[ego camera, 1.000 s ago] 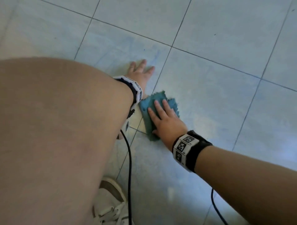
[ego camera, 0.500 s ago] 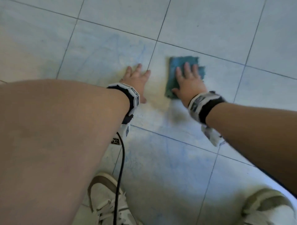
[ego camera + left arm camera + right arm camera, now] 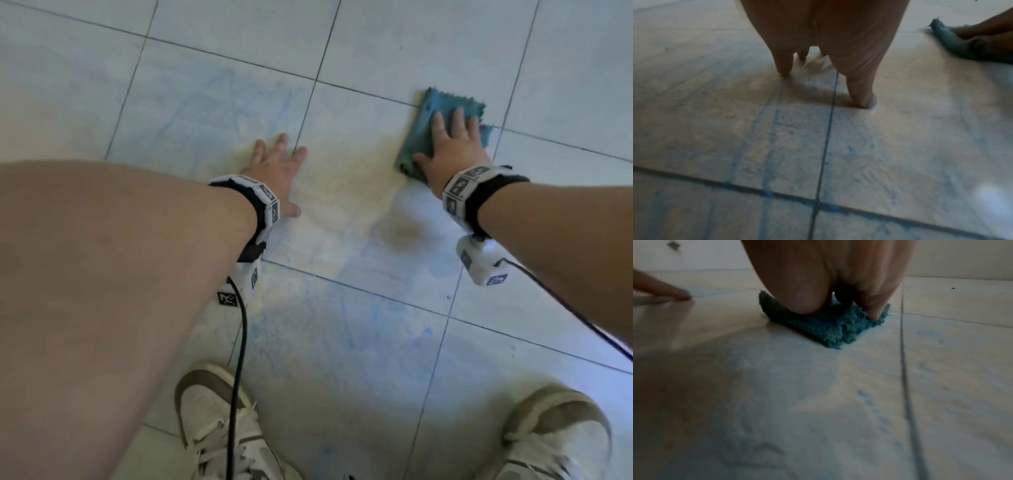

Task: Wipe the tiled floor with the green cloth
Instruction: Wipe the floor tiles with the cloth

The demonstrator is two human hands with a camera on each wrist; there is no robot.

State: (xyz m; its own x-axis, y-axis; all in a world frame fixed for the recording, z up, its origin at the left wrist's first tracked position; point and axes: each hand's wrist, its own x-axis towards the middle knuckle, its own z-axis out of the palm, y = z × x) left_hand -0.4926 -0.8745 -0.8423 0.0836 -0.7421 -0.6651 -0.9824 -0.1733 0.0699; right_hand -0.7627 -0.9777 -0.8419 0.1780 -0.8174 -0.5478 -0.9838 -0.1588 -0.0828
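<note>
The green cloth point(image 3: 419, 132) lies folded flat on the pale tiled floor point(image 3: 376, 51), up and to the right in the head view. My right hand point(image 3: 452, 144) presses on it with straight fingers spread over its top. The right wrist view shows the same cloth point(image 3: 824, 326) under my palm and fingertips. My left hand point(image 3: 274, 164) rests flat on the bare floor with fingers spread, about two hand-widths left of the cloth. In the left wrist view the cloth point(image 3: 953, 42) appears at the far right under the other hand.
Faint blue smears mark the tiles point(image 3: 342, 325) near me and along the grout lines point(image 3: 824, 146). A brownish spot point(image 3: 404, 233) sits between my hands. My two white shoes point(image 3: 219, 428) point(image 3: 561, 438) stand at the bottom. Cables point(image 3: 239, 342) hang from both wrists.
My right hand has slid the cloth away from the left hand, up and to the right across a grout line. The left hand has stayed planted on the floor.
</note>
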